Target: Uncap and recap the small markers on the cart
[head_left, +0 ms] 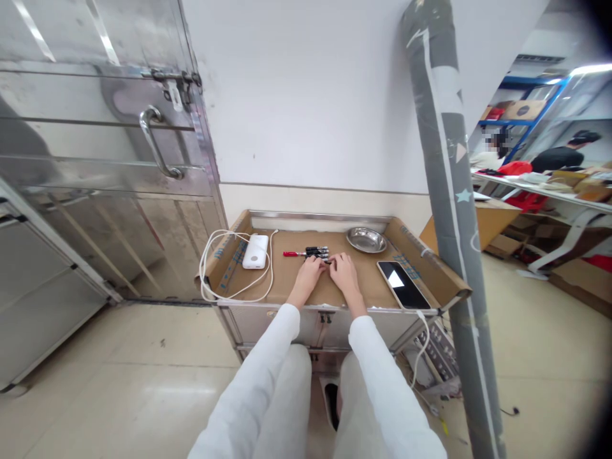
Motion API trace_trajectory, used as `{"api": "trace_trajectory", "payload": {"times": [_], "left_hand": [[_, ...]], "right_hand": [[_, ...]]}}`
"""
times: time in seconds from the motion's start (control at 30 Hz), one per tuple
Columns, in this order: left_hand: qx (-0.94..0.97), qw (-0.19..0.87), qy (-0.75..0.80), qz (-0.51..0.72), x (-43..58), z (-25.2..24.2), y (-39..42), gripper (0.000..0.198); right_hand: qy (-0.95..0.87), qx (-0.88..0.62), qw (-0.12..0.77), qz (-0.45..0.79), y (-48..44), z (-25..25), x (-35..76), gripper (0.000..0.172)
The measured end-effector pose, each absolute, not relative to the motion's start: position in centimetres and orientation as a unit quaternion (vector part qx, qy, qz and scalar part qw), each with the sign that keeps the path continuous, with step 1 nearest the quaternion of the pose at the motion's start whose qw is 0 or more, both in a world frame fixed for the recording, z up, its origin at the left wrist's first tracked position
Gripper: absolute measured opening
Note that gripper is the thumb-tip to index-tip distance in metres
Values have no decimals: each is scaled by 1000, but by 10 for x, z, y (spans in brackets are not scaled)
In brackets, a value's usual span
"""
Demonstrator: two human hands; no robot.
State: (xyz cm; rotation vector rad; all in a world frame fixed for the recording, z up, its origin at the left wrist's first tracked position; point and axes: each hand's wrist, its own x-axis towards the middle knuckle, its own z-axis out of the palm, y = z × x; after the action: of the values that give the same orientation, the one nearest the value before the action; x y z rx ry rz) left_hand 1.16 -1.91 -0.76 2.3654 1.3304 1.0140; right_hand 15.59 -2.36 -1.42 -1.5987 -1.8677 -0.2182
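Several black markers (316,249) with silvery ends lie side by side across the brown cardboard surface (287,280), and a red one (292,254) sticks out to the left of them. At the near side of this row, my left hand (310,273) and my right hand (343,271) meet, fingertips almost touching. Both hands have their fingers closed at a dark, slim piece that looks like another black marker. Most of it is covered by the fingers.
A shallow steel bowl (366,240) sits at the back right, a phone (403,284) at the front right. On the left are a white power bank (255,252) and a looped white cable (204,271). Cardboard flaps edge the top. A tall grey wrapped roll (444,159) leans alongside.
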Motion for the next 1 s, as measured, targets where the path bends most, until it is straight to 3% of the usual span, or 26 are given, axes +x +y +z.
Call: {"api": "trace_trajectory", "payload": {"times": [0.27,0.73,1.0], "left_hand": [[769,183,470,393,-7,-14,-7,8],[794,160,435,393,-12,-18,-3,9],[807,163,410,392,-11,-18,-6,9]], "right_hand": [[-699,-644,290,-112,-26,-16,153,11],[-775,-555,303,-8,-26,-8,152,13],[-790,-535,301,-10,-24,-12,154,16]]}}
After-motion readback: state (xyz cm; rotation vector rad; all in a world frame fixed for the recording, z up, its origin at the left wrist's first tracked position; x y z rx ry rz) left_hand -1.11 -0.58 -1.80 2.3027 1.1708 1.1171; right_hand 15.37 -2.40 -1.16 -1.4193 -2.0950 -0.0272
